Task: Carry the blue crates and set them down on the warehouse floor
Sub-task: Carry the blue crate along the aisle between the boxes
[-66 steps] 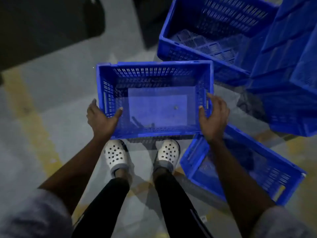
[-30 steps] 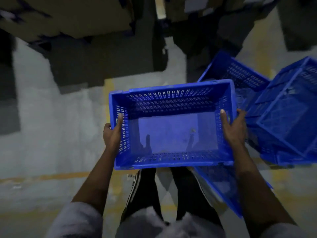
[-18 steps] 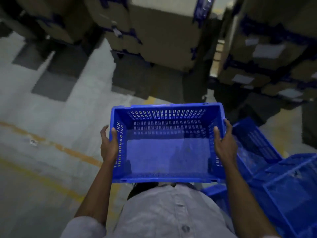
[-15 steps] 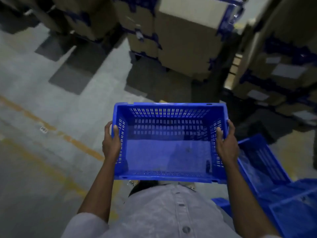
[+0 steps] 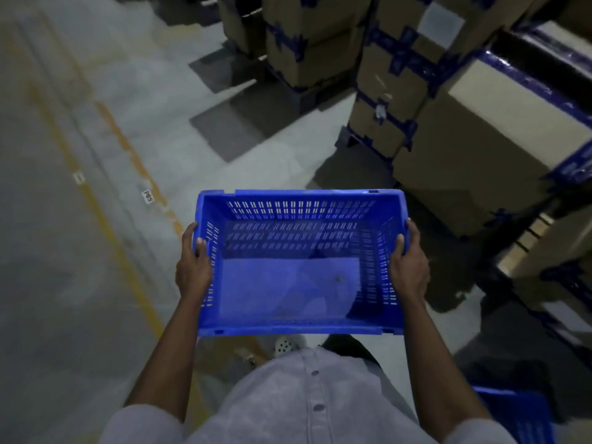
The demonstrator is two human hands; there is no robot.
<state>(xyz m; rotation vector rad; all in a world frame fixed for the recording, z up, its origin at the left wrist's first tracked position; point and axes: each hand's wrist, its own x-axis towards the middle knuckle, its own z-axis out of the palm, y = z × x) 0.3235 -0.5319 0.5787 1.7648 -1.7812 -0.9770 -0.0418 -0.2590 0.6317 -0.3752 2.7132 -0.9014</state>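
The left thumb (image 5: 201, 243) is hooked over the rim and lies inside the short wall, and the other fingers curl round the outside of the same wall. The left hand (image 5: 193, 270) is thus clamped on one end of the blue slotted plastic crate (image 5: 288, 283). The right hand (image 5: 408, 270) mirrors it on the opposite end, with the thumb inside and the fingers wrapped outside. Both grips sit towards the far half of the crate's short sides.

The crate is empty and roughly level, held in front of the person's pale grey buttoned shirt (image 5: 304, 395) and clear of the ground. To the crate's left lies the grey concrete warehouse floor (image 5: 80, 283), crossed by a worn yellow painted line (image 5: 105, 219). Beyond it and to its right stand stacked brown cardboard boxes with blue tape (image 5: 480, 139). Behind the crate on the right, a corner of a second blue plastic crate (image 5: 519, 415) rests on the floor.

This reads as the carry itself — the crate is lifted and not yet set down. The open floor left of the crate looks like the likeliest spot. The next move calls for walking clear of the boxes, then bending to lower the crate evenly with both hands so that the base lands flat — and only then uncurling the fingers.
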